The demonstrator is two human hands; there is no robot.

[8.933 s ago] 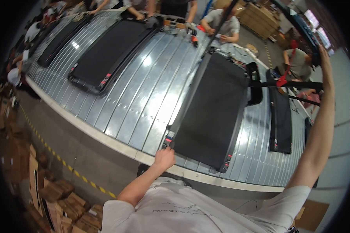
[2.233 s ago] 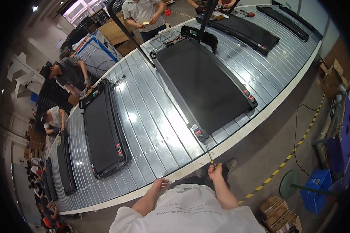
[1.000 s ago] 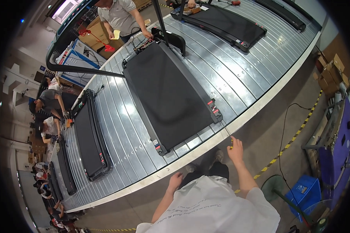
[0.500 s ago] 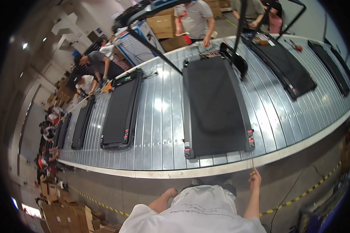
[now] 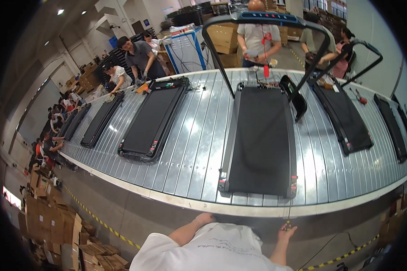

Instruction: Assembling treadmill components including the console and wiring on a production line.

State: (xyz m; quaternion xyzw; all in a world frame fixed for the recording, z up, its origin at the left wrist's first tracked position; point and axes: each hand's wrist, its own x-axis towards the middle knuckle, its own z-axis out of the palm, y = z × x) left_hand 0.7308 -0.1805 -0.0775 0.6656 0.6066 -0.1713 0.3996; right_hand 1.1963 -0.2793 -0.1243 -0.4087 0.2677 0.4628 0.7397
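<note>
In front of me a treadmill (image 5: 262, 144) with a black belt lies on the metal conveyor, its handrail frame and console (image 5: 269, 17) raised at the far end. My right hand (image 5: 286, 229) is at the conveyor's near edge, fingers closed round a tool with a thin upright shaft (image 5: 289, 212) and a yellowish part. Its exact kind is too small to tell. At the near edge, beside my waist, my left hand (image 5: 204, 218) looks curled closed; its palm side is hidden. Neither hand touches the treadmill. A black cover (image 5: 295, 98) leans at its far right, beside exposed wiring (image 5: 263, 85).
More treadmills (image 5: 153, 122) lie left and right along the slatted conveyor (image 5: 199, 149). Across it a person (image 5: 259, 43) stands near a hanging red object (image 5: 266, 71). Other people work at the far left. Cardboard boxes (image 5: 49, 221) are piled behind me at left; a red-handled tool (image 5: 362, 99) lies at right.
The view has tipped up and swung left, bringing the console and people opposite into view. My right hand still grips the thin tool; the left hand stays by my waist.
</note>
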